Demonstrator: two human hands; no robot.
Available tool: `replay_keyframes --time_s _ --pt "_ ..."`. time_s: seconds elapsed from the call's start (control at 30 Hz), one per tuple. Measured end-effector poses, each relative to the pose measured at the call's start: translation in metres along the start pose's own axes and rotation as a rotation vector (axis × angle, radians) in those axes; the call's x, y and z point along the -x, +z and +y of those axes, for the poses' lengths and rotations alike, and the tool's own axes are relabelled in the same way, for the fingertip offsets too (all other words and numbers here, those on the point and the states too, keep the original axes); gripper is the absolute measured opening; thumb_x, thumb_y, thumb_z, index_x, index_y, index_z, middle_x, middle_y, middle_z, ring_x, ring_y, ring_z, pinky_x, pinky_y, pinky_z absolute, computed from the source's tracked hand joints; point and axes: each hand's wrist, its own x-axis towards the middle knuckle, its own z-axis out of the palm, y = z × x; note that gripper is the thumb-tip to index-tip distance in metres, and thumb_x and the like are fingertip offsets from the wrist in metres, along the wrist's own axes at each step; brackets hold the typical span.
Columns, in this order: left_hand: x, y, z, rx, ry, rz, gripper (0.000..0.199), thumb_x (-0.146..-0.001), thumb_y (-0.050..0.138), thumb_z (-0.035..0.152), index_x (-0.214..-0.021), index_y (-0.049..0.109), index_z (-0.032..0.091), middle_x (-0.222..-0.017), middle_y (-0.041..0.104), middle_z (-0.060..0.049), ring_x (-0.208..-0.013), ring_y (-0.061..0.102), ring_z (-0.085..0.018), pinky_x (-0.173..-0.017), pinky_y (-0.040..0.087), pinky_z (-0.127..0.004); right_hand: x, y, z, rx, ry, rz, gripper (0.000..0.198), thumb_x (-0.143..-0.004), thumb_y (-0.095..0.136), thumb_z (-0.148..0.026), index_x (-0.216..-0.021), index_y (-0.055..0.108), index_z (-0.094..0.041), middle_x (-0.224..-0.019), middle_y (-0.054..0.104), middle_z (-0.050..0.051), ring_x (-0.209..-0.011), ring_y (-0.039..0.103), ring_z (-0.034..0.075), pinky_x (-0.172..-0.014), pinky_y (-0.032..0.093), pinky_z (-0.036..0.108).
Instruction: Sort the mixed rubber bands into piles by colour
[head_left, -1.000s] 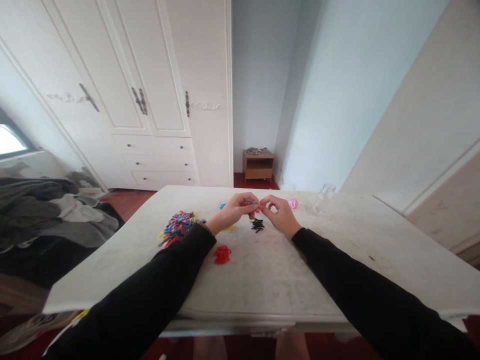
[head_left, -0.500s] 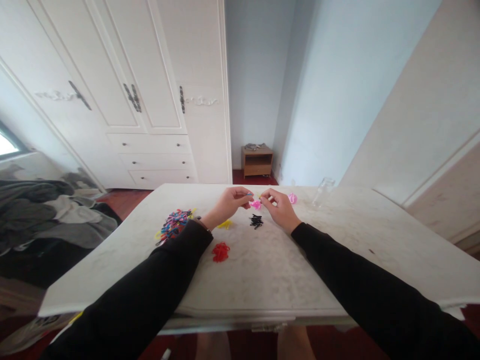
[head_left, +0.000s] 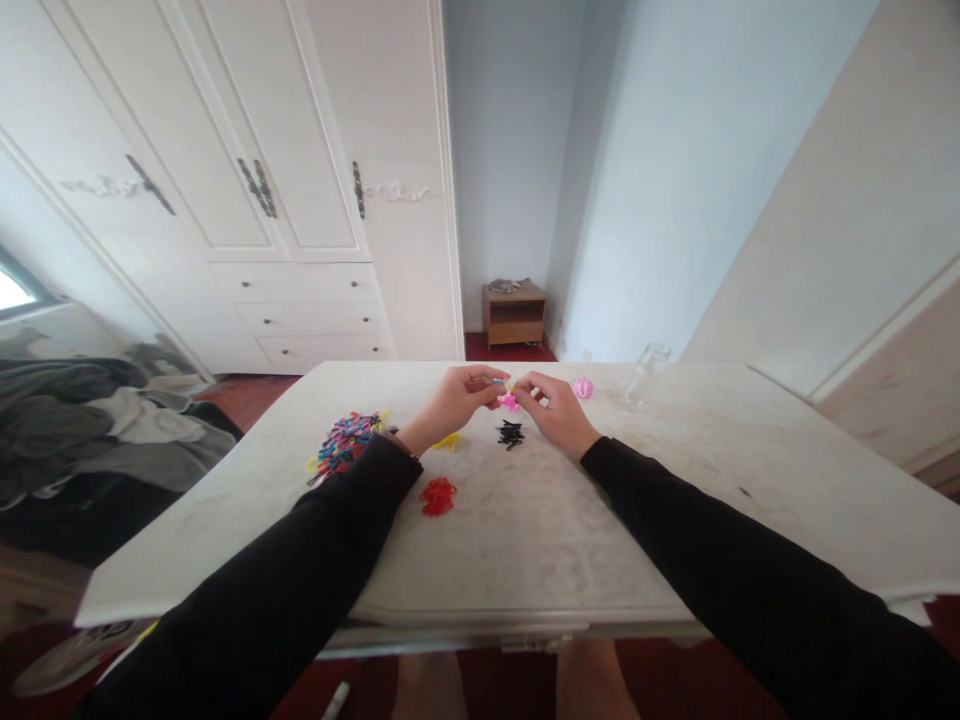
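My left hand is closed in a pinch on a small blue hair tie. Facing it, my right hand pinches at something yellowish, probably another hair tie, too small to make out. The fingertips of both hands are close together above a pink heap of hair ties. Just nearer to me lies a small heap of black hair ties. Yellow hair ties are partly hidden by my left wrist, and red ones lie nearer. A large mixed-colour heap sits left of my left forearm.
A pink ball-like bundle and a clear glass jar stand right of my hands on the white table. Clothes are piled at the left. A white wardrobe and a small wooden cabinet stand behind.
My right hand has moved slightly left, bringing its fingertips nearer to those of my left hand. The whole view has shifted a little. The heaps on the table look the same.
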Motion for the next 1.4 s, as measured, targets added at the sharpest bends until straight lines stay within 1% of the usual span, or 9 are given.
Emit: replay_keyframes --time_s 0.3,0.53,0.7,0.77,0.87,0.93,1.03,1.3,1.4 --pt "-0.003 -0.003 -0.002 -0.081 0.029 -0.005 0.025 -0.073 0.076 0.034 -0.078 0.062 0.015 -0.058 0.063 0.0 -0.056 0.059 -0.012 -0.06 0.046 -0.025 -0.003 -0.004 0.0 0.061 -0.041 0.023 0.021 -0.092 0.054 -0.032 -0.075 0.061 -0.021 -0.072 0.063 0.001 -0.069 0.057 0.016 -0.062 0.043 0.029" --pt "-0.005 -0.023 0.008 -0.21 0.075 0.157 0.014 -0.077 0.068 0.027 -0.075 0.059 0.016 -0.058 0.06 0.001 -0.058 0.059 -0.012 -0.059 0.043 -0.024 -0.01 -0.017 0.004 0.103 -0.013 0.227 0.021 -0.09 0.056 -0.032 -0.072 0.06 -0.021 -0.069 0.063 0.001 -0.063 0.053 0.015 -0.059 0.04 0.029" --pt "-0.003 -0.022 0.011 -0.208 0.049 -0.047 0.012 -0.078 0.068 0.025 -0.079 0.061 0.016 -0.059 0.061 0.001 -0.056 0.059 -0.012 -0.058 0.044 -0.023 -0.002 -0.003 -0.001 0.038 -0.057 0.064 0.025 -0.093 0.058 -0.038 -0.077 0.065 -0.02 -0.072 0.065 0.001 -0.066 0.056 0.015 -0.06 0.042 0.028" --pt "-0.001 -0.032 0.015 -0.249 0.04 -0.1 0.013 -0.076 0.071 0.025 -0.078 0.063 0.015 -0.061 0.062 0.0 -0.053 0.057 -0.011 -0.055 0.043 -0.022 -0.001 -0.002 -0.001 0.007 -0.023 0.072 0.023 -0.092 0.058 -0.038 -0.08 0.066 -0.02 -0.074 0.066 0.001 -0.067 0.057 0.015 -0.059 0.042 0.027" --pt "0.004 -0.056 0.023 -0.375 -0.066 -0.325 0.011 -0.07 0.075 0.024 -0.074 0.071 0.014 -0.06 0.065 -0.002 -0.05 0.055 -0.011 -0.05 0.04 -0.021 -0.001 -0.004 0.004 0.003 0.028 0.136 0.018 -0.09 0.058 -0.034 -0.083 0.067 -0.02 -0.075 0.066 0.002 -0.071 0.059 0.016 -0.058 0.042 0.026" --pt "0.007 -0.069 0.024 -0.461 -0.11 -0.408 0.008 -0.068 0.074 0.023 -0.072 0.075 0.016 -0.06 0.067 -0.002 -0.051 0.056 -0.012 -0.05 0.041 -0.021 -0.001 -0.005 0.007 0.013 0.037 0.146 0.016 -0.089 0.057 -0.031 -0.083 0.067 -0.02 -0.076 0.066 0.002 -0.072 0.059 0.016 -0.059 0.043 0.026" --pt "0.01 -0.079 0.022 -0.553 -0.123 -0.417 0.007 -0.068 0.073 0.023 -0.07 0.077 0.018 -0.061 0.07 -0.002 -0.055 0.059 -0.013 -0.053 0.042 -0.021 -0.001 -0.005 0.006 0.027 0.016 0.119 0.015 -0.089 0.057 -0.029 -0.08 0.066 -0.02 -0.077 0.066 0.002 -0.072 0.059 0.016 -0.059 0.043 0.026" --pt "0.012 -0.082 0.023 -0.741 -0.232 -0.425 0.016 -0.067 0.072 0.027 -0.076 0.082 0.018 -0.072 0.076 -0.003 -0.067 0.064 -0.017 -0.064 0.045 -0.025 0.001 -0.001 -0.001 0.052 -0.02 0.06 0.017 -0.088 0.057 -0.026 -0.073 0.062 -0.019 -0.072 0.063 0.001 -0.068 0.058 0.014 -0.058 0.042 0.025" --pt "0.012 -0.085 0.023 -0.778 -0.228 -0.427 0.019 -0.068 0.071 0.027 -0.08 0.083 0.018 -0.071 0.076 -0.003 -0.064 0.062 -0.016 -0.062 0.043 -0.026 0.001 -0.001 -0.001 0.065 -0.03 0.053 0.017 -0.088 0.057 -0.025 -0.073 0.063 -0.019 -0.071 0.063 0.001 -0.067 0.058 0.014 -0.058 0.041 0.025"
